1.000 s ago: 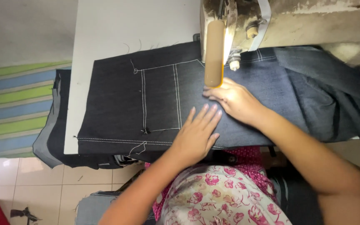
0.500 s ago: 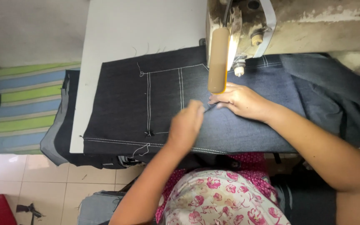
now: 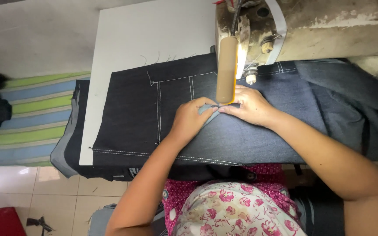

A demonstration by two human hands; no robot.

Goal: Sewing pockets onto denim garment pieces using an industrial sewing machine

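Both hands (image 3: 217, 114) pinch denim (image 3: 136, 113) fold, fingers bent.

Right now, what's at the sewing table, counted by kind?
Hands: 2, left and right, both on the denim
Denim: 1
Sewing machine: 1
Table: 1
Striped cloth: 1
Total: 6
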